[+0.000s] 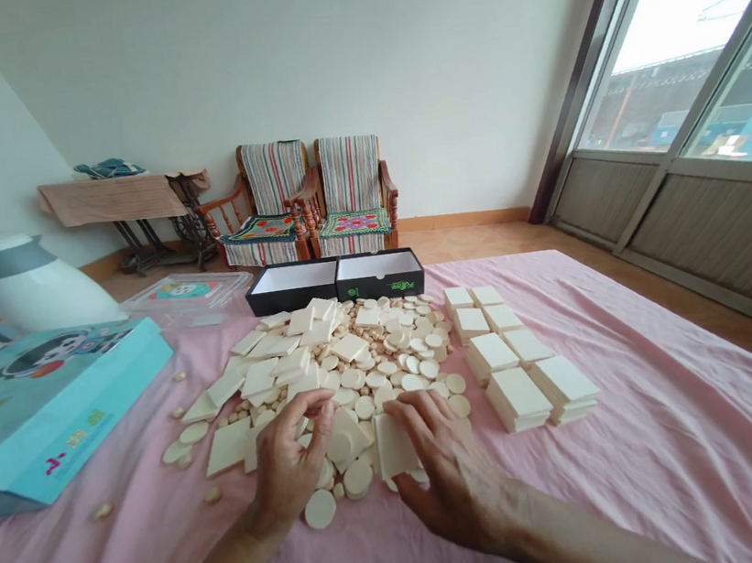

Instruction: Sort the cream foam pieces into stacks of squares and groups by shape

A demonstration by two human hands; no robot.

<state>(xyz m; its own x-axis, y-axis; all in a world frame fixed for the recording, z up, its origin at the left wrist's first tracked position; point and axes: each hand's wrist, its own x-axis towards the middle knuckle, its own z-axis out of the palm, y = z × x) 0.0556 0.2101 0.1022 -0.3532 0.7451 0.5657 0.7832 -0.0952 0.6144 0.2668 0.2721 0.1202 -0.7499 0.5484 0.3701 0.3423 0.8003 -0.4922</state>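
My right hand (446, 466) grips a pale square wooden tile (390, 450), fingers over its far edge and thumb at its near edge. To the left, my left hand (294, 454) hovers at the pile with its fingers curled and thumb and forefinger tips close together; I cannot make out anything between them. Between and beyond both hands spreads a heap of pale square tiles (260, 377), round wooden discs (320, 509) and small wooden beads or pegs. Right of the heap, square tiles stand in two columns of neat stacks (519, 392).
A pink cloth (625, 489) covers the table. At the left stand a light-blue box (96, 392) and a white jug (44, 284). Behind the heap are a clear plastic lid (213, 307) and an open black two-part box (380, 287). Two wooden chairs (352, 178) stand beyond.
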